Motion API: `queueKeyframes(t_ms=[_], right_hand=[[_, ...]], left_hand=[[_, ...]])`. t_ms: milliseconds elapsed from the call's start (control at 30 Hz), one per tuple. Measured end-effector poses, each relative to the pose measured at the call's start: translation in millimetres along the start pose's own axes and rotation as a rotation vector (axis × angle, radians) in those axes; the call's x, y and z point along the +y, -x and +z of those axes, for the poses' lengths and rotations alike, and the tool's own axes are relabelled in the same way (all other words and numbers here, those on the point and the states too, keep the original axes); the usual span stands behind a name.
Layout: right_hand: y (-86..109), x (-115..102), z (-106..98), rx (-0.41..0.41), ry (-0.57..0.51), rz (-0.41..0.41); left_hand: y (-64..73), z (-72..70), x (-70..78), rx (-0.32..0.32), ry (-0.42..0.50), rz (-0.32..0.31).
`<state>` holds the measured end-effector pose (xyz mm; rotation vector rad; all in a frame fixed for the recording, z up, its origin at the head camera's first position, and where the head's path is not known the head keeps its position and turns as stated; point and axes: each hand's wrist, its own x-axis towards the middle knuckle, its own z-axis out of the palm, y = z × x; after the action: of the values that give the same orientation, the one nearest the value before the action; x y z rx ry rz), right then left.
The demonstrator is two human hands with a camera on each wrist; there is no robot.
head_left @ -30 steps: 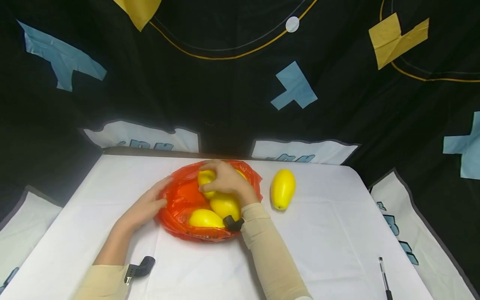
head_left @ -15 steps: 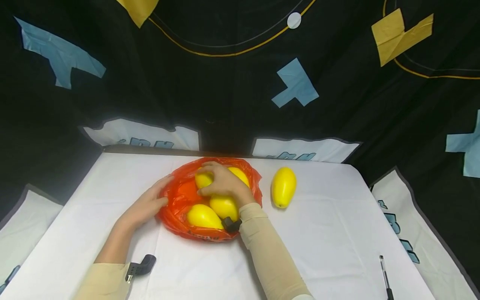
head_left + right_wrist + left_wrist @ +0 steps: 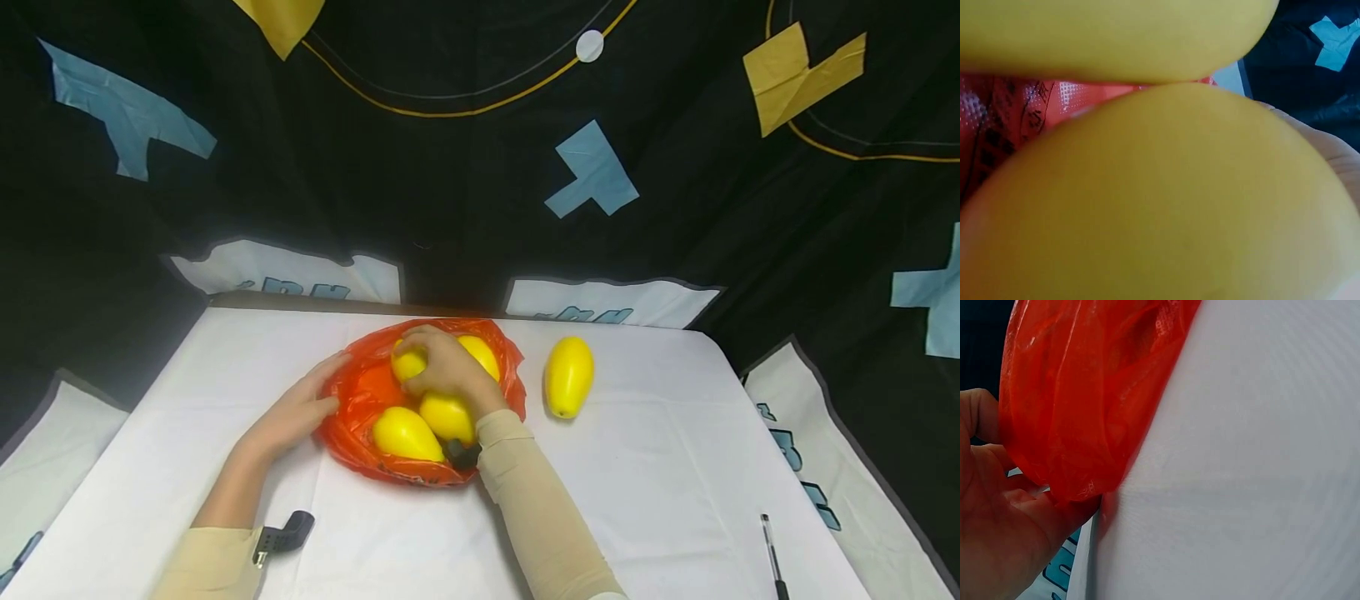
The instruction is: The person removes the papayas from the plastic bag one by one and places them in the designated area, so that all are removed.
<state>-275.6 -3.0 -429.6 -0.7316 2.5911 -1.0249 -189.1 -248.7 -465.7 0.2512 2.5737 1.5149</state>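
Note:
A red plastic bag (image 3: 352,454) lies with its mouth spread wide on the white table, and several smooth, oblong yellow fruits (image 3: 405,433) are inside it. My right hand (image 3: 450,367) reaches into the bag, its fingers curled round one yellow fruit (image 3: 408,364) at the far side. In the right wrist view two fruits fill the picture, the nearer fruit (image 3: 1166,200) below the other. My left hand (image 3: 300,408) holds the bag's left rim. The left wrist view has the thumb and fingers against the red film (image 3: 1085,406); some fingertips are hidden.
Another yellow fruit (image 3: 568,377) lies on the table (image 3: 637,483), right of the bag. A pen (image 3: 774,557) is near the right front. Behind the table hangs a black cloth (image 3: 450,183) with blue and yellow patches.
My right hand has shifted slightly left inside the bag with its fingers still on a fruit. The fruit at the bag's front shows more fully. My left hand stays at the rim.

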Motion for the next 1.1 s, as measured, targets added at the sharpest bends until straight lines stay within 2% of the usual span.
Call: queueKeyframes(t_ms=[400,567,833,1100], right_hand=[[5.0,4,-4,0.075,-0.016,-0.043],[8.6,-2,-15,0.114,-0.015,-0.085],[21.1,-18,-38,0.19,0.032,-0.196],[37.8,-31,-60,0.266,0.002,-0.208]], left_hand=[[0.9,1.5,1.2,-0.004,0.002,-0.013],[0.5,1.0,1.4,-0.003,0.006,-0.009],[0.7,0.1,4.0,-0.005,0.0,-0.01],[0.1,-0.5,3.2,-0.009,-0.011,-0.002]])
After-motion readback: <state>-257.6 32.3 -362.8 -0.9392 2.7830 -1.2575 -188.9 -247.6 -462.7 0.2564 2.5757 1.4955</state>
